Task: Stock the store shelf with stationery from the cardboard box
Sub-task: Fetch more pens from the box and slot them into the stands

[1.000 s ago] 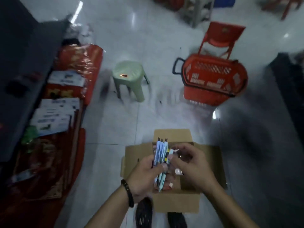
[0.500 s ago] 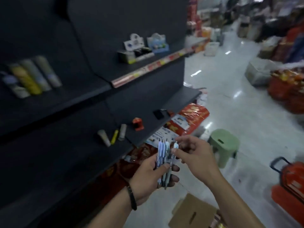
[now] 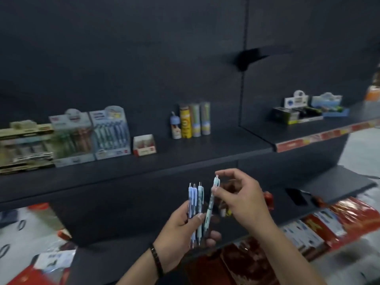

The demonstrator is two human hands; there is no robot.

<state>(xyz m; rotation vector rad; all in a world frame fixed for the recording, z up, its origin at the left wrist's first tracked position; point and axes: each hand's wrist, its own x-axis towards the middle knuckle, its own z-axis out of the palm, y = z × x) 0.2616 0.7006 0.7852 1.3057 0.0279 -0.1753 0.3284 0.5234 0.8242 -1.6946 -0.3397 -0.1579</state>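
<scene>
My left hand (image 3: 181, 229) grips a small bunch of blue click pens (image 3: 195, 204), held upright in front of the dark store shelf (image 3: 185, 159). My right hand (image 3: 240, 198) pinches one light-blue pen (image 3: 211, 202) near its top, drawing it apart from the bunch. On the shelf stand a blue pen display box (image 3: 111, 134) and a second pen display box (image 3: 72, 138) at the left. The cardboard box is out of view.
A small red-and-white box (image 3: 144, 145) and several upright tubes (image 3: 191, 122) stand mid-shelf. Display boxes (image 3: 308, 110) sit on the right shelf section. A lower shelf (image 3: 339, 186) carries small dark items. Red packaged goods (image 3: 339, 223) lie below at the right.
My view swung from the cardboard box on the floor up to the shelf. Both hands rose with the pens, and my right hand now separates one pen from the bunch.
</scene>
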